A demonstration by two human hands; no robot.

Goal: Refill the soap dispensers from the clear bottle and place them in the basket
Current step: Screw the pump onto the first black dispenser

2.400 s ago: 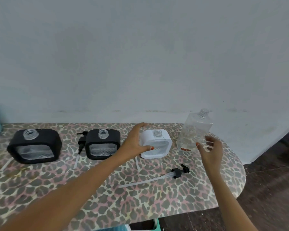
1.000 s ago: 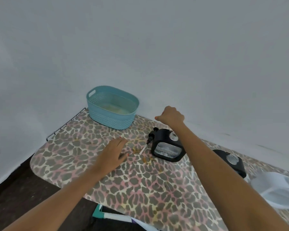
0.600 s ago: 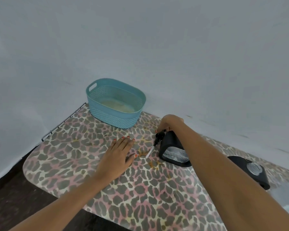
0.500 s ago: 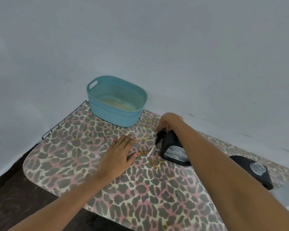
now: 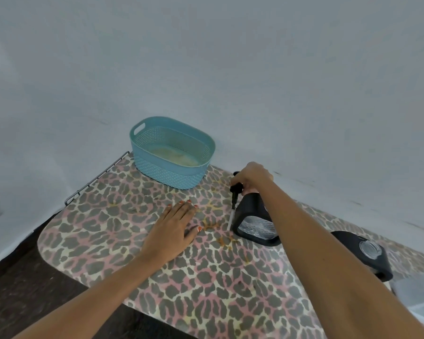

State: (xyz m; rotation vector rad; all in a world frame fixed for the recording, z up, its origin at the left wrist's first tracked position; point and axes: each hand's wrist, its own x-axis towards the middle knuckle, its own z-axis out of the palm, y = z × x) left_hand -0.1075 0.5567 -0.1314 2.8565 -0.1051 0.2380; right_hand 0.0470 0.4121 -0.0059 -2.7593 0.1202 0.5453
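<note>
Right hand [image 5: 253, 177] grips a black pump [image 5: 236, 189] beside a black dispenser [image 5: 251, 216]. Left hand [image 5: 174, 228] lies flat, empty, on the table [image 5: 108, 231].

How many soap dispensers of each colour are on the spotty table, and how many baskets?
Black dispensers: 2
White dispensers: 1, only partly in view at the edge
Teal baskets: 1
Total: 4

Bare forearms, no sleeves; orange-painted nails on left hand [image 5: 172, 228].
</note>
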